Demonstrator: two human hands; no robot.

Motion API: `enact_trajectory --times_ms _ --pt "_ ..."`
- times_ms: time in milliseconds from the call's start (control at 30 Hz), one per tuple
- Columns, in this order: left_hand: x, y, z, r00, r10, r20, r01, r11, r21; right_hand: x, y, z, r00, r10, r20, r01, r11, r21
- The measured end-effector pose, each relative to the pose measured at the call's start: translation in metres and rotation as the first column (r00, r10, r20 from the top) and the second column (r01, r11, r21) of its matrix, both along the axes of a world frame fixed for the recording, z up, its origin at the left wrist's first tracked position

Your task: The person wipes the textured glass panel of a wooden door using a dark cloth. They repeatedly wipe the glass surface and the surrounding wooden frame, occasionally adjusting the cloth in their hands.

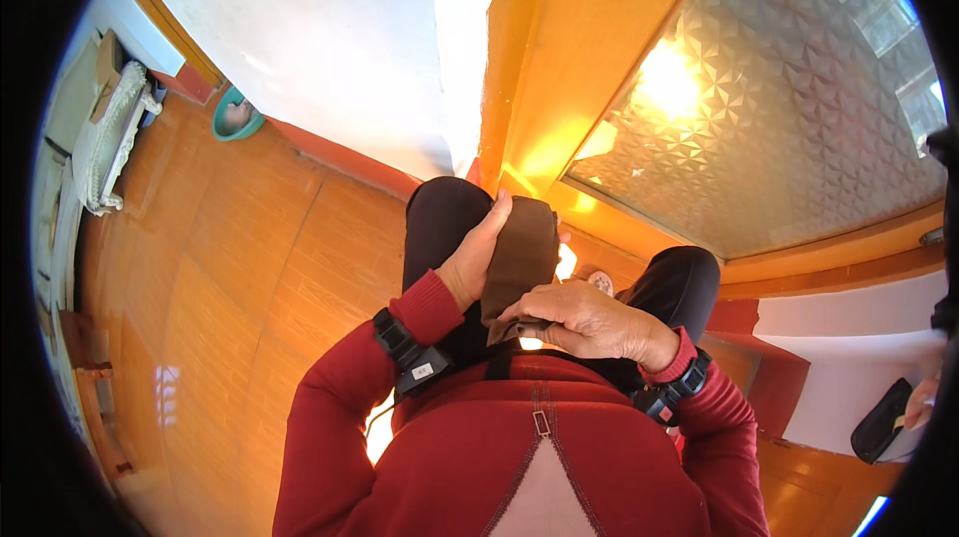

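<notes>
A folded length of dark brown cloth (518, 252) lies over my lap, between my knees. My left hand (479, 248) grips it along its left side, with the thumb pointing up along the edge and the other fingers hidden behind it. At the near end, my right hand (588, 318) pinches a gathered corner of the cloth between thumb and fingers. Black strapped devices are worn on both wrists, the left one (408, 350) with a small label. My dark trousers (446, 226) show on either side of the cloth.
A wooden door with a patterned glass pane (779, 117) stands ahead to the right, beside a white wall (322, 35). A green basin (238, 117) and white carved furniture (112, 136) are at left on the wood-look floor (247, 252). Part of another hand (923, 402) shows beside a black pouch-like object (880, 424).
</notes>
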State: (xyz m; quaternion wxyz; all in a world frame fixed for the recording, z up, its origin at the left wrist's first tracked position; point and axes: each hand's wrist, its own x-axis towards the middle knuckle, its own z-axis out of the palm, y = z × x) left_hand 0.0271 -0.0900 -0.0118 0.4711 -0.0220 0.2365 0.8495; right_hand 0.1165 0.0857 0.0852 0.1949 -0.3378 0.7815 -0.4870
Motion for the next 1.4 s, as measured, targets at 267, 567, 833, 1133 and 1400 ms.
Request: enact_trajectory --times_ms 267,567,833,1133,1400 --pt "0.012 0.001 0.015 0.987 0.044 -0.156 -0.037 0.998 0.047 -0.056 0.028 0.014 0.870 -0.457 -0.186 0.465 0.885 0.000" --pt "0.002 -0.002 0.012 0.990 0.029 -0.139 -0.015 0.994 0.105 -0.058 0.027 0.014 0.904 -0.422 0.075 0.427 0.902 -0.070" --pt "0.008 0.010 0.023 0.993 0.003 -0.117 0.010 0.993 0.114 -0.070 0.024 0.016 0.882 -0.317 -0.350 0.409 0.883 0.231" --pt "0.007 -0.007 0.019 0.937 -0.132 -0.323 0.110 0.990 -0.087 -0.073 0.032 -0.004 0.743 -0.503 -0.441 0.552 0.834 -0.021" --pt "0.004 -0.006 0.018 0.897 -0.201 -0.393 0.138 0.973 -0.183 -0.060 0.039 -0.013 0.863 -0.463 0.201 0.485 0.871 -0.077"
